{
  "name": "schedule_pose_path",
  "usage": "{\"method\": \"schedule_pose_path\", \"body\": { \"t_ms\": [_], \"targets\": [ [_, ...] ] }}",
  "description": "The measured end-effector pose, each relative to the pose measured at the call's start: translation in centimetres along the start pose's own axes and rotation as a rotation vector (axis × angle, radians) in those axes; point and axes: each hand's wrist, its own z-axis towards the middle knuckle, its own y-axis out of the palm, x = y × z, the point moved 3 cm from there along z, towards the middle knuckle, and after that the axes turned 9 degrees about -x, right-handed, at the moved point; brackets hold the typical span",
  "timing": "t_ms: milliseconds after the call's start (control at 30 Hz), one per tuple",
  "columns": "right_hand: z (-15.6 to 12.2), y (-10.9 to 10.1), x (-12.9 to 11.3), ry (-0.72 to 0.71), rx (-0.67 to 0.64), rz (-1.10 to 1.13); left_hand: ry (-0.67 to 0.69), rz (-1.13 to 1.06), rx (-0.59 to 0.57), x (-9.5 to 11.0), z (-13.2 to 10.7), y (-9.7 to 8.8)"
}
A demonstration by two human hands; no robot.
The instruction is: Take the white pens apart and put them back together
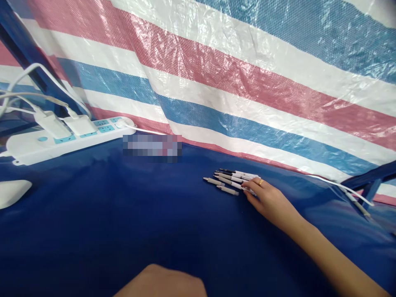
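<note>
The right hand (pixel 261 197) curls over the ends of slim white-and-grey plastic pens (pixel 224 180) clustered on the glossy dark-blue tabletop (pixel 154 222); I cannot tell whether it or the cropped left hand (pixel 163 284) grips anything. Handling the smooth barrels seems the current step, calling for a light pinch.

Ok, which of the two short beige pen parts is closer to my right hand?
The front pen part, its end just short of your right hand. The back pen part lies farther left, farther from the hand.
</note>
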Motion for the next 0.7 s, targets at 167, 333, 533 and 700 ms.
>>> {"method": "schedule_pose_path", "body": {
  "t_ms": [167,333,533,700],
  "targets": [
    [-0.9,-2.2,-1.0,0.068,0.072,0.163,0.007,0.277,0.061,2.0,-0.3,-3.6],
    [-1.9,-3.0,-5.3,0.023,0.052,0.383,0.327,0.815,0.533,1.4,1.6,-6.2],
    [-1.9,-1.3,-8.5,-0.021,-0.047,0.474,0.317,1.095,0.353,-1.4,2.4,-4.8],
    [-2.3,-0.8,-8.2,-0.079,-0.045,0.47,0.336,1.075,0.261,-1.5,2.4,-4.1]
  ]
}}
